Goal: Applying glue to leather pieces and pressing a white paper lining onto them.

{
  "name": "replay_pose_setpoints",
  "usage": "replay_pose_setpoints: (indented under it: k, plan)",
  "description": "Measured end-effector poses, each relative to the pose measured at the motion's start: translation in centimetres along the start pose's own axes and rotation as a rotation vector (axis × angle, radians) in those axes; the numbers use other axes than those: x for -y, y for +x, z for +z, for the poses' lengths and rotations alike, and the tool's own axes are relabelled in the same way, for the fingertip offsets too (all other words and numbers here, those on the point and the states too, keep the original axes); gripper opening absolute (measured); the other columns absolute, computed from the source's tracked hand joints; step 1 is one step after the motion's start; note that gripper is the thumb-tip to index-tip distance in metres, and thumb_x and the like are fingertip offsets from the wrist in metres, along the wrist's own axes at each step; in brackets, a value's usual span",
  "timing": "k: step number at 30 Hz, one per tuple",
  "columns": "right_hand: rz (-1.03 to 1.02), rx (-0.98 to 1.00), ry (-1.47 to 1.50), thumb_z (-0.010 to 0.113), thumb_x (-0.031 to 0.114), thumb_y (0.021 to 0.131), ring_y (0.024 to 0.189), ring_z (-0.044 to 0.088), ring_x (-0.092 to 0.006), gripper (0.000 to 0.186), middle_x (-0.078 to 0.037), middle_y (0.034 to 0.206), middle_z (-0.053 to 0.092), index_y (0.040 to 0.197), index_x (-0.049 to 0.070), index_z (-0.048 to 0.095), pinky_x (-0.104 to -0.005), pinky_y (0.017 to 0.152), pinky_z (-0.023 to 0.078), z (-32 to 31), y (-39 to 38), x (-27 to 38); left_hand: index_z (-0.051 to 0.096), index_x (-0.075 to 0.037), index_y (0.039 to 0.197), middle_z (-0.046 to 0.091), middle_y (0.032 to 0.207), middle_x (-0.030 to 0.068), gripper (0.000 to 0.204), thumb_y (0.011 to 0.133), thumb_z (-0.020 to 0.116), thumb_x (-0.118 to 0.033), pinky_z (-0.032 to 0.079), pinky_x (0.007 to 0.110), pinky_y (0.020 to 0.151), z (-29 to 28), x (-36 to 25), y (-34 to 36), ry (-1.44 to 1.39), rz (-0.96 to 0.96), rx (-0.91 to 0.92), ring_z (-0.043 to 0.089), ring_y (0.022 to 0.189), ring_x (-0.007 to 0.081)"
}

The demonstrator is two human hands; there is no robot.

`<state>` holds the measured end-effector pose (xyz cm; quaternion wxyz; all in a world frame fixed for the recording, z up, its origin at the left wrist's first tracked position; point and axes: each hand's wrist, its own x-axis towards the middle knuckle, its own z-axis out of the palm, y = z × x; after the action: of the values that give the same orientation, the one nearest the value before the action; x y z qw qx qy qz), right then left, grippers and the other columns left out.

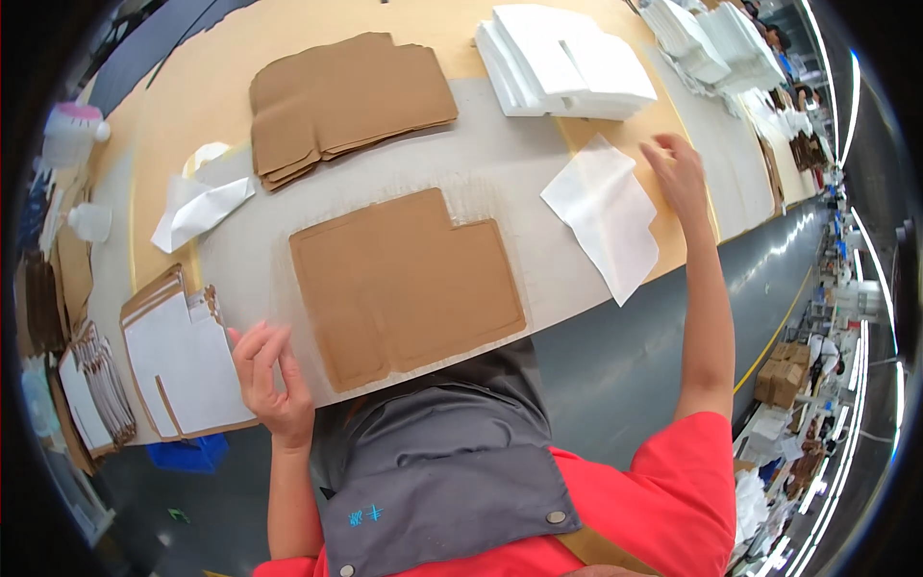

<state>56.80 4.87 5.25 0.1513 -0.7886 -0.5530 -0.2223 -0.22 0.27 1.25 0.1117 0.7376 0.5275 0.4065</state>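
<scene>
A brown panel (409, 284) with a notched corner lies flat on the table before me, darker along its border. My left hand (272, 380) hovers at the table's front edge, left of the panel, its fingers loosely bent and apart with nothing in them. Beside it lies a stack of white pieces with brown edges (183, 361). My right hand (678, 178) is raised over the table's right side, fingers bent and apart, holding nothing visible. Just left of it is a thin white sheet (606, 216), its lower tip reaching past the table's edge.
Brown panels (351, 106) are stacked behind the single one. A thick pile of white pieces (567, 62) stands at the back right. A crumpled white sheet (202, 210) lies to the left, near plastic containers (89, 222). A blue bin (189, 453) sits below the table.
</scene>
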Motion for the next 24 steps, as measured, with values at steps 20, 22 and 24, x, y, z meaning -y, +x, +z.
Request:
replay_pose_setpoints:
  k: [20,22,24]
  plan:
    - [0.143,0.53,1.227,0.066,0.007,0.091,0.09,0.056,-0.0083,0.001,0.002,0.093,0.061,0.093,0.007,0.066,-0.0235,0.082,0.044,-4.3,-1.3,2.9,0.05,-0.009,0.139,0.057,0.13,0.0161,0.063,0.083,0.076,-0.022,0.045,0.041,0.101,17.1,-13.3,16.0,-0.585,0.328,0.566,0.055,0.12,0.033]
    - [0.12,0.508,1.261,0.066,0.006,0.091,0.09,0.056,-0.0086,0.002,0.001,0.092,0.061,0.093,0.007,0.066,-0.0241,0.081,0.045,-5.4,-1.5,3.4,0.037,-0.01,0.149,0.052,0.14,0.0171,0.08,0.084,0.077,-0.031,0.043,0.043,0.103,19.6,-14.3,16.3,-0.626,0.308,0.727,0.052,0.126,0.033]
    - [0.083,0.502,1.346,0.067,0.005,0.09,0.091,0.056,-0.0105,0.003,-0.001,0.092,0.062,0.093,0.005,0.065,-0.0257,0.08,0.045,-6.3,-1.6,3.8,0.037,-0.009,0.15,0.054,0.138,0.0173,0.078,0.085,0.076,-0.033,0.044,0.041,0.102,21.2,-15.5,16.2,-0.685,0.329,0.851,0.054,0.124,0.0317]
